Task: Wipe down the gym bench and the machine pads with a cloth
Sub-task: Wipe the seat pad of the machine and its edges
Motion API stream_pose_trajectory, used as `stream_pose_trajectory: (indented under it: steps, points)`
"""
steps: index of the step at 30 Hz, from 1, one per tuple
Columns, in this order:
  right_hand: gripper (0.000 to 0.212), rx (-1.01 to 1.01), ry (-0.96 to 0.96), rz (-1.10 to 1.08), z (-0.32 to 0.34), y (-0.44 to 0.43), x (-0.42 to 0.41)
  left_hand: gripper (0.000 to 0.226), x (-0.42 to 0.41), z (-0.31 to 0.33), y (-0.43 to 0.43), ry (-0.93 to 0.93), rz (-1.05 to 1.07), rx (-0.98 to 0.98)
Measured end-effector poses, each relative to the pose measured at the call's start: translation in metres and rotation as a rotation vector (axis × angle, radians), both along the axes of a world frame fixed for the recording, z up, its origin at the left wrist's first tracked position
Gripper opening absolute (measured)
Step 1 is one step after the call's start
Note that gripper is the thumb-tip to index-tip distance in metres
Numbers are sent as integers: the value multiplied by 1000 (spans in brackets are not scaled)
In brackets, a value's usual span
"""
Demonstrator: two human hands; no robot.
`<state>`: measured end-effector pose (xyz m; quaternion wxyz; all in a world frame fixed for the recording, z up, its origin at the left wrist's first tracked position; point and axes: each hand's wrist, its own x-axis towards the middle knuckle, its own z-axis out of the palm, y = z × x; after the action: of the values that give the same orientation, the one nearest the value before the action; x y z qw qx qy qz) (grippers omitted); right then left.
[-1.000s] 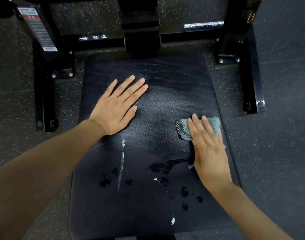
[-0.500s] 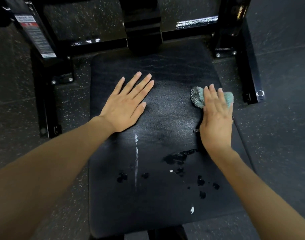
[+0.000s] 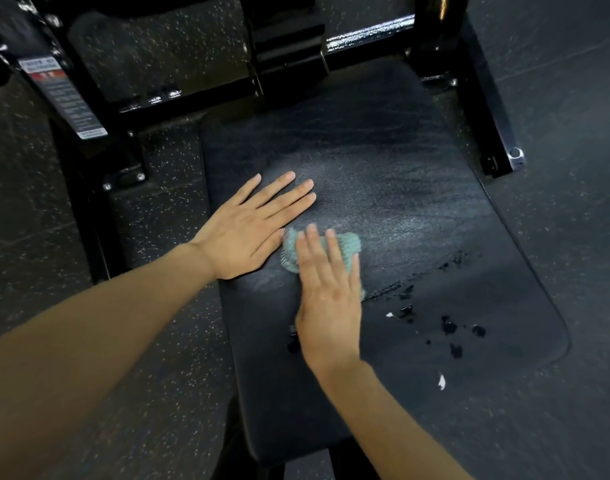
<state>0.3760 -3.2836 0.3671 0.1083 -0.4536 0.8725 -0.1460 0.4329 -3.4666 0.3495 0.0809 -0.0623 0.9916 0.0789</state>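
Observation:
A black padded gym bench [image 3: 417,209] fills the middle of the view, its vinyl worn, with small torn patches at the near right. My left hand [image 3: 251,226] lies flat on the pad's left side, fingers straight and spread. My right hand [image 3: 327,292] presses a small teal cloth [image 3: 348,245] flat against the pad right beside my left thumb. The fingers lie straight over the cloth and cover most of it. The cloth's edges show past my fingertips.
The black steel machine frame [image 3: 483,98] stands around the far end of the bench, with a crossbar and bolted feet. A warning label [image 3: 64,95] is stuck on the left upright. Dark speckled rubber floor [image 3: 570,168] surrounds the bench.
My right hand has slid the cloth from the pad's right edge leftward to the middle, next to my left hand. My left hand has stayed flat on the pad.

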Motion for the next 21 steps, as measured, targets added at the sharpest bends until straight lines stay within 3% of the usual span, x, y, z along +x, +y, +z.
stream_pose_trajectory:
  steps: [7, 12, 15, 19, 21]
  points:
    - [81, 39, 24, 72, 2, 6, -16, 57, 5, -2, -13, 7, -73, 17]
    - [73, 111, 18, -169, 0, 22, -79, 56, 6, -4, -16, 4, -82, 44]
    - [66, 114, 4, -309, 0, 15, -75, 56, 6, -5, -16, 14, -89, 45]
    - [74, 77, 26, -380, -2, -2, -28, 56, 6, -5, -18, 33, -102, 52]
    - [89, 77, 43, -329, -3, -6, -1, 56, 5, -6, -18, 43, -106, 44]
